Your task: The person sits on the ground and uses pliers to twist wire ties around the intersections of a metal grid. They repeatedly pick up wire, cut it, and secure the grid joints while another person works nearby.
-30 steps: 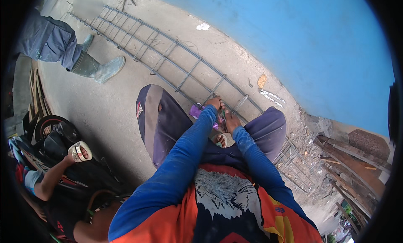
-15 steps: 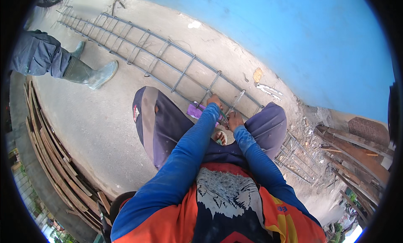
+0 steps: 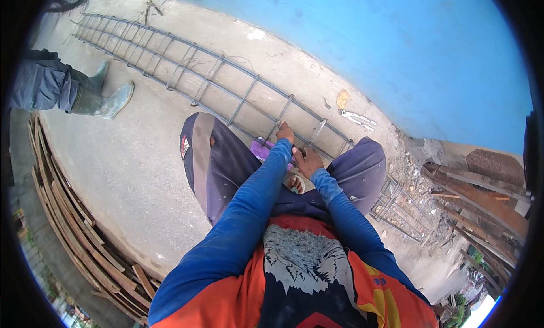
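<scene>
Grey steel reinforcement cage (image 3: pixel 243 100), the item under the hands, lies along the concrete ground (image 3: pixel 153 175), running from the hands out toward 10 o'clock. Its placement flat on the ground probably gives it steady support along its length. Clock positions are taken from the hands.

The wearer's left knee (image 3: pixel 197 144) is spread to 9 o'clock and the right knee (image 3: pixel 365 163) to just past 3, a stance that seems to bring the near bars within easy reach. A sandalled foot (image 3: pixel 296 184) shows at 6 o'clock.

Left hand (image 3: pixel 285 133): laid at a bar crossing on the near side, fingers bent inward at the steel, presumably to steady that joint. Whether they grip the bar or a tie cannot be told. Right hand (image 3: pixel 308 162): just beside it at 4 o'clock, back uppermost, fingers bent toward the left hand; whether anything is grasped cannot be told. Both forearms, in blue sleeves, reach forward and converge, the left the further extended.

A purple scrap (image 3: pixel 260 150) lies near the left hand at 9 o'clock, partly beneath the bars. A white forked object (image 3: pixel 360 121) lies between 2 and 3 o'clock, near the blue wall (image 3: pixel 396 56). Rubber boots (image 3: pixel 116 98) of another person stand between 9 and 10; timber planks (image 3: pixel 79 231) lie toward 8. Further steel lattice (image 3: pixel 396 212) shows beyond the right knee at 4; any connection to the cage is hidden.
</scene>
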The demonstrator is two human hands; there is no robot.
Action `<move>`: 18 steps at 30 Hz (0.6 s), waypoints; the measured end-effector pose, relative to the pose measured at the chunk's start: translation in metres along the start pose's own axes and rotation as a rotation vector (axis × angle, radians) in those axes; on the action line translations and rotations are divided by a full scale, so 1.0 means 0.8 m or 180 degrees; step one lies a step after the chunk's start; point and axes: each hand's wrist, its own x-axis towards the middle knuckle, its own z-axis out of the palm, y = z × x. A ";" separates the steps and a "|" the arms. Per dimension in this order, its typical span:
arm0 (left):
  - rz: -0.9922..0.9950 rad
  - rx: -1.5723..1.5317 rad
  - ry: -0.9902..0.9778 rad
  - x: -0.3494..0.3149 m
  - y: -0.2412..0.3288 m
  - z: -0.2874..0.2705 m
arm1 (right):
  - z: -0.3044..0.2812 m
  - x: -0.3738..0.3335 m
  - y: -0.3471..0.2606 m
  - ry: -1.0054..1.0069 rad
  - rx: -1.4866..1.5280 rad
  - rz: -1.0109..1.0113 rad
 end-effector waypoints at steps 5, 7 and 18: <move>-0.0620 -0.1926 -0.1455 -0.009 -0.004 -0.015 | 0.004 0.010 0.004 -0.0653 0.1169 0.0692; -0.0685 -0.2396 -0.1718 -0.011 -0.007 -0.018 | 0.010 0.016 0.006 -0.0838 0.2499 0.1447; -0.0619 -0.2639 -0.1277 -0.046 -0.005 -0.027 | -0.006 -0.013 -0.029 -0.0451 -0.0489 -0.0011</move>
